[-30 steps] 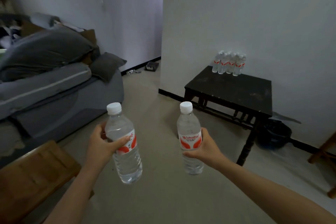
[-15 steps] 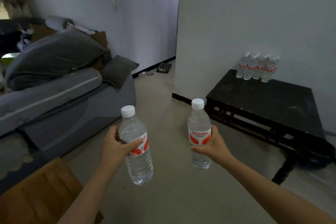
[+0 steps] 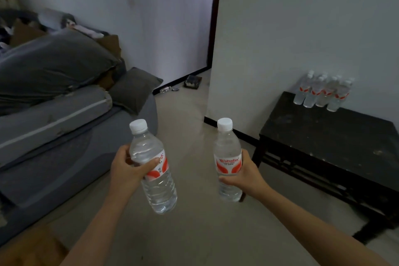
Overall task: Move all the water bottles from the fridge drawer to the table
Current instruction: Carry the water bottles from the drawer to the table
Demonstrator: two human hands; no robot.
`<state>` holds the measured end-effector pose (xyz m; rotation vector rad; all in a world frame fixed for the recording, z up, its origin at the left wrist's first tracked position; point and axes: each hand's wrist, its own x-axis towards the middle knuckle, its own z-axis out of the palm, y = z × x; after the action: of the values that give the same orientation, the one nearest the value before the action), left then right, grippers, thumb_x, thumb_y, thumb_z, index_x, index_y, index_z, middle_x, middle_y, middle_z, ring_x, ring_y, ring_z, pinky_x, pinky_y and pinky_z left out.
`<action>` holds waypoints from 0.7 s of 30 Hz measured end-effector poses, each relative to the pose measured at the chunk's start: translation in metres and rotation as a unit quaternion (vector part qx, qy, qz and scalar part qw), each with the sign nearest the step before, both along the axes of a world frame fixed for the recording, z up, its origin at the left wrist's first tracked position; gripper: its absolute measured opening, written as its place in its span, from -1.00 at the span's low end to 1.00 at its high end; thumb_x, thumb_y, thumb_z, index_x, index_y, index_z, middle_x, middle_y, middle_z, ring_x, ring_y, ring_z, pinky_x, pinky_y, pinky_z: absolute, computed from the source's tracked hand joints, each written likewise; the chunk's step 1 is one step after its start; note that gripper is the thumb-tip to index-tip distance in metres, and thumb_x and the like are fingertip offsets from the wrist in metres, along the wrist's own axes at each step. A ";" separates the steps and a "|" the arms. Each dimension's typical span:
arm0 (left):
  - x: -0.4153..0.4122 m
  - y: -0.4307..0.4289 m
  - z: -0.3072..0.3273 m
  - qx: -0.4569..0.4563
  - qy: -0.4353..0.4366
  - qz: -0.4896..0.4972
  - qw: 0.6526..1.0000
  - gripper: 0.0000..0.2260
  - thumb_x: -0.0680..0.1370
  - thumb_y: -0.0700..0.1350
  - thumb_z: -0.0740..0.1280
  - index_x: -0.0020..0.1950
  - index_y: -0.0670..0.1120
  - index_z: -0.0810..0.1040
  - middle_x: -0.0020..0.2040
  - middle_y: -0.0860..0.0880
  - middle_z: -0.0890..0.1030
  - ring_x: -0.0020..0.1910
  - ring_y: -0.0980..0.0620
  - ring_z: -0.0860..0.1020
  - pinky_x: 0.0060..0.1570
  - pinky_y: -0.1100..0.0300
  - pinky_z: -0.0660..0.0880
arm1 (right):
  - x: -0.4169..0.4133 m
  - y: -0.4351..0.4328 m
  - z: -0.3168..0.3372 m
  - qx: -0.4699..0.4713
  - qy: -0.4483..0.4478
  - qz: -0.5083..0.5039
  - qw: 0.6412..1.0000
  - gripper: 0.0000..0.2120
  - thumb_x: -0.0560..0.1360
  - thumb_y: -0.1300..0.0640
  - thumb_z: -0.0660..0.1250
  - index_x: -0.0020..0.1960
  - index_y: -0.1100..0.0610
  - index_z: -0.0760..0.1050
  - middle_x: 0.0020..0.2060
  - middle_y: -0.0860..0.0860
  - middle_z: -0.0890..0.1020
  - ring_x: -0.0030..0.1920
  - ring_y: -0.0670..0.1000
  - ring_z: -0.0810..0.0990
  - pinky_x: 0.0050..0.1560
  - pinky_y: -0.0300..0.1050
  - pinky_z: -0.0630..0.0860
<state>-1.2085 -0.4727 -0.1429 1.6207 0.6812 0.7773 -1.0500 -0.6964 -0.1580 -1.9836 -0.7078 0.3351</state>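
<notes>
A: What has changed since half a second ago?

B: The low black wooden table (image 3: pixel 336 136) now sits nearer and further right in the view, its far right end cut by the frame edge. The grey sofa (image 3: pixel 71 136) with its dark cushions has spread wider on the left. Both bottles are carried much as before, a little higher in the picture.

A: And the hands?

B: The left hand (image 3: pixel 127 168) is wrapped round the middle of a clear plastic water bottle with a white cap and red label (image 3: pixel 154 168), thumb across the label, fingers curled behind. That bottle tilts, cap leaning left. The right hand (image 3: pixel 246 176) grips a second clear white-capped water bottle (image 3: pixel 227 157) from its right side, fingers closed round the lower label; this one stands nearly upright.

A: Where are they relative to the table?

B: Both are held in the air over the pale floor (image 3: pixel 194 233), left of the table and not touching it. A cluster of matching bottles (image 3: pixel 321 93) stands at the table's back corner against the white wall (image 3: pixel 302 28).
</notes>
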 end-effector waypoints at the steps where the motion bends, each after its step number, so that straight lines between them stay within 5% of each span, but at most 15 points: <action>1: 0.012 0.016 -0.001 0.004 0.002 -0.009 1.000 -0.57 0.29 -0.28 0.51 0.06 -0.11 0.41 -0.09 0.00 0.55 -0.12 0.02 0.55 -0.22 0.18 0.48 | 0.010 0.014 -0.002 -0.001 0.001 -0.007 1.000 -0.34 0.25 0.22 0.53 0.18 0.00 0.20 -0.04 -0.15 0.48 -0.03 -0.17 0.53 -0.18 -0.40 0.46; 9: 0.111 0.144 0.008 0.021 -0.014 -0.101 0.995 -0.55 0.29 -0.29 0.51 0.05 -0.07 0.38 -0.14 0.10 0.51 -0.15 0.04 0.52 -0.11 0.13 0.47 | 0.076 0.114 0.002 0.007 -0.004 -0.087 0.996 -0.31 0.25 0.24 0.54 0.20 0.01 0.21 0.02 -0.09 0.49 0.01 -0.12 0.52 -0.01 -0.27 0.50; 12: 0.150 0.183 0.012 0.012 -0.022 -0.134 0.991 -0.50 0.28 -0.27 0.52 0.09 -0.05 0.37 -0.05 -0.01 0.53 -0.08 -0.02 0.53 -0.03 0.07 0.49 | 0.094 0.140 0.006 0.021 -0.005 -0.129 0.991 -0.31 0.24 0.25 0.54 0.19 -0.01 0.21 0.01 -0.11 0.49 0.02 -0.12 0.52 -0.07 -0.35 0.47; 17: 0.209 0.216 0.002 -0.011 0.003 -0.184 0.983 -0.26 -0.05 0.16 0.46 0.08 -0.03 0.41 -0.08 0.05 0.56 -0.09 -0.01 0.57 -0.08 0.07 0.52 | 0.125 0.147 0.000 -0.008 0.006 -0.177 0.984 -0.30 0.23 0.22 0.55 0.22 0.02 0.23 0.06 -0.04 0.53 0.07 -0.09 0.54 0.04 -0.21 0.53; 21: 0.262 0.223 -0.005 0.010 0.021 -0.232 0.972 -0.29 0.02 0.09 0.55 0.10 -0.02 0.39 -0.06 0.08 0.55 -0.06 0.02 0.56 -0.04 0.03 0.53 | 0.161 0.143 -0.004 -0.008 0.015 -0.226 0.974 -0.29 0.22 0.23 0.56 0.24 0.08 0.25 0.07 0.00 0.53 0.08 -0.06 0.55 0.06 -0.16 0.53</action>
<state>-0.9467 -0.2493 -0.1477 1.7295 0.3005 0.4098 -0.8893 -0.5538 -0.1620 -2.0821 -0.2188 0.0960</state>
